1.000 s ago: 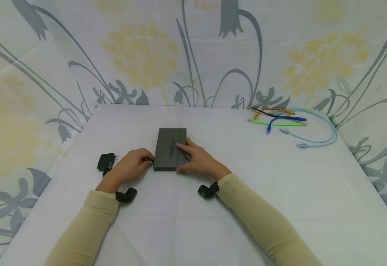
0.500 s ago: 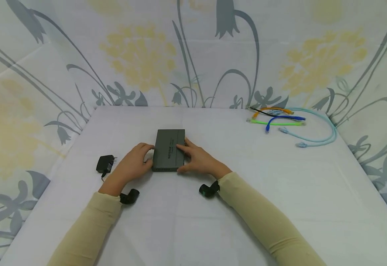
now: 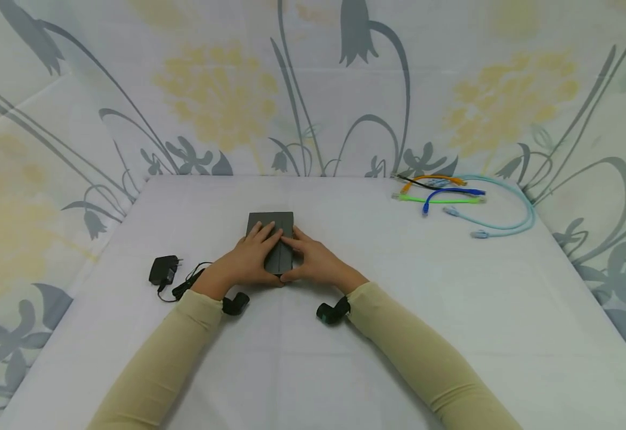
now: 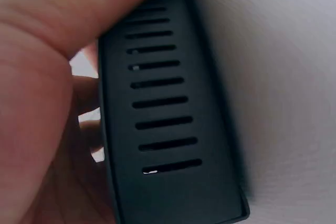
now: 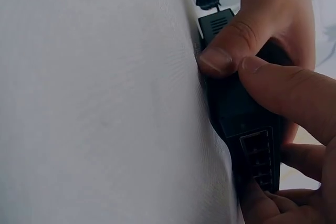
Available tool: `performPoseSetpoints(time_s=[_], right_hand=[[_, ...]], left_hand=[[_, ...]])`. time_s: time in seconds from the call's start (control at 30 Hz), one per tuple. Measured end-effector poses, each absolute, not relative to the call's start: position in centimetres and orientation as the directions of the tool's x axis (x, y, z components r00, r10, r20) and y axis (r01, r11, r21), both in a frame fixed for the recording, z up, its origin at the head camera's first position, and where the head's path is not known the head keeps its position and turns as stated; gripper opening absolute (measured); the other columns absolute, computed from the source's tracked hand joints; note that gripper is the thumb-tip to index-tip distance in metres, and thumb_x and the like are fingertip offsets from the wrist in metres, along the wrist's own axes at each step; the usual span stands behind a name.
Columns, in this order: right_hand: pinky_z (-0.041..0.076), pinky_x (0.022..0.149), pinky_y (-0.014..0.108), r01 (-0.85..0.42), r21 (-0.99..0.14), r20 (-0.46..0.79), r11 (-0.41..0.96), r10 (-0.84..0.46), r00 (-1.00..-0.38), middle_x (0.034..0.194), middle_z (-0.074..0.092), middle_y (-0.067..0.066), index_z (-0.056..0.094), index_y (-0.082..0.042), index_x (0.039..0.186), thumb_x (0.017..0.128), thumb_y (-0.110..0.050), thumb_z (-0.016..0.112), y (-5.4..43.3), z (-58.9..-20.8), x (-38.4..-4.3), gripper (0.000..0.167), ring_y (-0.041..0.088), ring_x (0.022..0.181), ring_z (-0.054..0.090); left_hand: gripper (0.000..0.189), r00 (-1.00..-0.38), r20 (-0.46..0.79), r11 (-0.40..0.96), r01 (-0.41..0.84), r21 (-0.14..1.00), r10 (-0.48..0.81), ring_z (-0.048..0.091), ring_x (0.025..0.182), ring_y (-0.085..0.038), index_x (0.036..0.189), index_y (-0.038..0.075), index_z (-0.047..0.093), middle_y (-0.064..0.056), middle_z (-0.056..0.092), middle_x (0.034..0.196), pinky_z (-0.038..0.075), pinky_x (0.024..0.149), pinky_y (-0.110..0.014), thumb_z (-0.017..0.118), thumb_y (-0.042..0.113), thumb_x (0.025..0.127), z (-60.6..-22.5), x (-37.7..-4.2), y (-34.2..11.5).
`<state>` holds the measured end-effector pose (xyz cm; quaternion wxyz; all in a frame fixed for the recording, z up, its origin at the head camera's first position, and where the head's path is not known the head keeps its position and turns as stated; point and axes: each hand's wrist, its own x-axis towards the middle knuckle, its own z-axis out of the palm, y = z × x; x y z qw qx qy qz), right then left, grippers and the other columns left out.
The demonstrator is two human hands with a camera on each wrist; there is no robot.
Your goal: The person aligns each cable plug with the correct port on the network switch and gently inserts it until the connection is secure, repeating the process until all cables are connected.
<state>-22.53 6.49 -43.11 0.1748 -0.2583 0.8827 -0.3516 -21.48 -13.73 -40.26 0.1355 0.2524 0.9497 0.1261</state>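
Note:
A dark grey network switch (image 3: 270,217) lies flat on the white table, with its vented end (image 4: 163,111) large in the left wrist view. My left hand (image 3: 245,263) grips it from the left, fingers spread over the top and thumb along the near end. My right hand (image 3: 318,264) holds the right side. Its thumb is near the close corner, its index finger reaches the top, and other fingers touch by the row of ports (image 5: 257,156). Both thumbs nearly meet at the near end. Much of the switch's top is covered by hands.
A black power adapter (image 3: 163,270) lies to the left, its bundled black cord (image 3: 188,286) partly behind my left wrist. At the back right lie network cables: light blue (image 3: 531,212), orange (image 3: 436,177), blue (image 3: 453,190), green (image 3: 447,200) and black. A flowered cloth (image 3: 313,89) hangs behind.
My left hand has left the switch's left edge, where it was at something dark, and moved right over the top. The adapter's cord has come into view. The right hand stays on the switch.

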Motion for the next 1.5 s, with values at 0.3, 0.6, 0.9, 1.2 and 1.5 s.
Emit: performPoseSetpoints(time_s=[0.3,0.6,0.9,1.2,1.5], right_hand=[[0.027,0.118,0.045,-0.357,-0.704,-0.098,0.614,-0.583,-0.807,0.163,0.003,0.012,0.028,-0.019,0.154,0.080,-0.042,0.078,6.3,-43.1,-22.6,0.093,0.029,0.150,0.014],[0.028,0.117,0.044,-0.367,-0.697,-0.123,0.616,-0.607,-0.785,0.164,0.002,0.010,0.027,-0.020,0.154,0.081,-0.040,0.078,6.8,-43.0,-22.5,0.091,0.027,0.150,0.017],[0.037,0.113,0.038,-0.466,-0.638,-0.103,0.612,-0.668,-0.737,0.163,0.014,0.005,0.030,-0.019,0.154,0.088,-0.037,0.071,8.3,-43.1,-22.4,0.080,0.023,0.140,0.041],[0.030,0.117,0.044,-0.500,-0.613,-0.099,0.612,-0.687,-0.720,0.163,0.017,0.002,0.035,-0.024,0.152,0.089,-0.037,0.070,10.0,-42.3,-22.7,0.072,0.022,0.149,0.023],[0.030,0.116,0.047,-0.509,-0.601,-0.050,0.616,-0.665,-0.746,0.161,0.027,0.001,0.045,-0.023,0.147,0.091,-0.036,0.067,11.9,-41.5,-23.7,0.061,0.023,0.148,0.027]], left_hand=[[0.107,-0.828,-0.175,0.830,0.470,0.300,0.532,0.003,0.151,-0.038,0.156,0.009,0.019,-0.013,0.009,0.164,0.024,0.109,-0.070,0.079,0.049,0.077,-40.4,-22.0,-13.9],[0.107,-0.831,-0.156,0.808,0.446,0.386,0.533,0.001,0.151,-0.037,0.156,0.010,0.019,-0.012,0.008,0.164,0.024,0.108,-0.070,0.079,0.047,0.076,-40.8,-21.6,-14.1],[0.109,-0.839,-0.151,0.805,0.428,0.410,0.523,-0.001,0.151,-0.035,0.157,0.012,0.017,-0.009,0.006,0.165,0.024,0.109,-0.069,0.080,0.047,0.075,-41.5,-21.6,-14.3],[0.111,-0.844,-0.150,0.808,0.420,0.412,0.515,-0.002,0.152,-0.033,0.157,0.013,0.016,-0.008,0.005,0.165,0.023,0.110,-0.069,0.080,0.050,0.074,-41.5,-21.6,-13.9],[0.110,-0.850,-0.150,0.818,0.415,0.399,0.505,-0.001,0.152,-0.033,0.157,0.014,0.016,-0.008,0.006,0.165,0.023,0.110,-0.069,0.080,0.050,0.074,-41.4,-21.5,-14.1]])
